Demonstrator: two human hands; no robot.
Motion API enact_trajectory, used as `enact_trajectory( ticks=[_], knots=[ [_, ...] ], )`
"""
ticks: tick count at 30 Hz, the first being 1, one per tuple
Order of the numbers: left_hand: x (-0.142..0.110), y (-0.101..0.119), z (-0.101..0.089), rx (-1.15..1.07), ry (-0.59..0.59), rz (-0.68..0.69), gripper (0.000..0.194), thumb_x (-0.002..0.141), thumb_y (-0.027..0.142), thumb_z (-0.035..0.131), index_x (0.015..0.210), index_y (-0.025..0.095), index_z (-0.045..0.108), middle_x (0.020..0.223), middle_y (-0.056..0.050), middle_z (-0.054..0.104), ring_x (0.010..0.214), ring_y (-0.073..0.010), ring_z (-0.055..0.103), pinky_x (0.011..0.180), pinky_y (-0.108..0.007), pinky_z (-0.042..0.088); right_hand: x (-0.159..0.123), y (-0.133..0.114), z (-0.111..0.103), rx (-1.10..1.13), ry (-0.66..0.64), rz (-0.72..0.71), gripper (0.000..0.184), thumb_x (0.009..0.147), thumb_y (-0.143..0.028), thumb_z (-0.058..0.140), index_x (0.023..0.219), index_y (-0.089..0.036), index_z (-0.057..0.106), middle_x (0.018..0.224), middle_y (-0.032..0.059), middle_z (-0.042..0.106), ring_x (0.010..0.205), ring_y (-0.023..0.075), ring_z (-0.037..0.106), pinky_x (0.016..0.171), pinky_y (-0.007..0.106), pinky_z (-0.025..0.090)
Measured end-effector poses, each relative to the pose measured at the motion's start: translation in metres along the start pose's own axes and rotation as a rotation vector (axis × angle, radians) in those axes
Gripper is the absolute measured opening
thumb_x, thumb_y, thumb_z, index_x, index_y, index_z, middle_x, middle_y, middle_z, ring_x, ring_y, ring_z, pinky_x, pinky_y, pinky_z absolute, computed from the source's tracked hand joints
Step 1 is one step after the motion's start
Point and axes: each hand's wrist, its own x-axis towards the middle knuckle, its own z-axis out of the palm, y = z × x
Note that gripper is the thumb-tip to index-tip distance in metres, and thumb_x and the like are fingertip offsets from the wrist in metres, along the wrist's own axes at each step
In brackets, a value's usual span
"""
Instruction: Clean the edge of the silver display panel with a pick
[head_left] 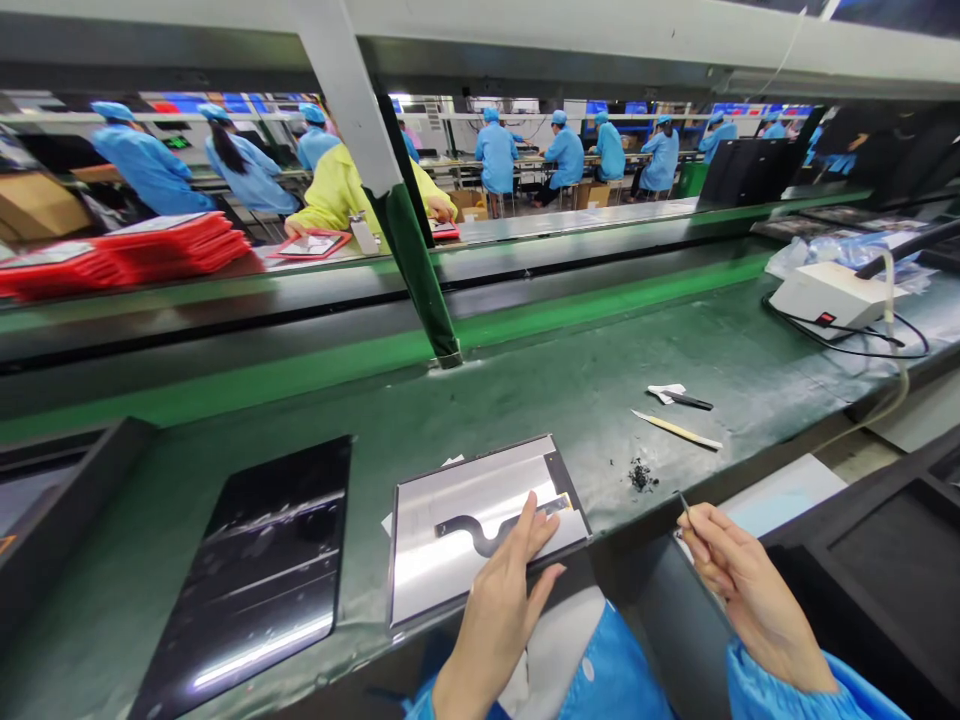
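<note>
A display panel [442, 590] lies with its silvery back up on the green bench, a black flex cable [469, 524] curving across it. My left hand [502, 590] rests over the panel's right part, fingers stretched out near the cable's right end. Off the bench's front edge, my right hand [739, 580] pinches a thin pointed tool [682, 499]; most of it is hidden by the fingers. Just beyond that lies a small heap of black scraps [642, 476]. Further back are a pale yellow pry stick [679, 430] and a black-handled tool [688, 401] with a white piece at its end.
A glossy black screen [262, 560] lies left of the panel, with a dark tray [75, 500] beyond it. A green post [420, 270] stands behind. At right are a white device [832, 300] with cables and black foam trays [892, 580]. Co-workers sit across the line.
</note>
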Motion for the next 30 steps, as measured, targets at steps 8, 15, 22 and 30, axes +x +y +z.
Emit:
enact_trajectory(
  ticks=[8, 15, 22, 30],
  knots=[
    [-0.001, 0.001, 0.0, -0.002, -0.008, -0.003, 0.066, 0.105, 0.033, 0.04, 0.158, 0.024, 0.003, 0.126, -0.009, 0.069, 0.124, -0.0216, 0.062, 0.097, -0.037, 0.056, 0.001, -0.008, -0.004, -0.019, 0.026, -0.055, 0.044, 0.066, -0.059, 0.083, 0.071, -0.018, 0.066, 0.056, -0.0068, 0.04, 0.044, 0.0044, 0.018, 0.04, 0.022, 0.013],
    [-0.003, -0.001, 0.001, -0.013, -0.019, -0.02, 0.066, 0.105, 0.035, 0.04, 0.159, 0.024, 0.004, 0.128, -0.008, 0.069, 0.125, -0.0207, 0.061, 0.098, -0.037, 0.055, 0.004, -0.011, -0.008, -0.014, 0.04, -0.085, 0.042, 0.067, -0.056, 0.083, 0.071, -0.018, 0.067, 0.057, -0.0061, 0.041, 0.044, 0.0048, 0.02, 0.039, 0.021, 0.018],
    [-0.002, 0.0, 0.001, -0.002, -0.02, -0.016, 0.066, 0.104, 0.032, 0.041, 0.158, 0.023, 0.004, 0.127, -0.009, 0.069, 0.124, -0.0215, 0.062, 0.096, -0.037, 0.057, 0.004, -0.018, -0.009, 0.022, 0.081, -0.097, 0.041, 0.065, -0.053, 0.086, 0.071, -0.018, 0.066, 0.057, -0.0056, 0.042, 0.044, 0.0044, 0.022, 0.038, 0.019, 0.018],
    [-0.002, 0.0, 0.001, -0.008, -0.033, -0.015, 0.066, 0.105, 0.032, 0.04, 0.158, 0.022, 0.002, 0.128, -0.01, 0.069, 0.125, -0.0234, 0.061, 0.097, -0.039, 0.056, 0.009, -0.019, -0.014, 0.049, 0.092, -0.119, 0.041, 0.063, -0.053, 0.088, 0.071, -0.018, 0.067, 0.058, -0.0055, 0.043, 0.044, 0.003, 0.023, 0.037, 0.016, 0.021]
  ],
)
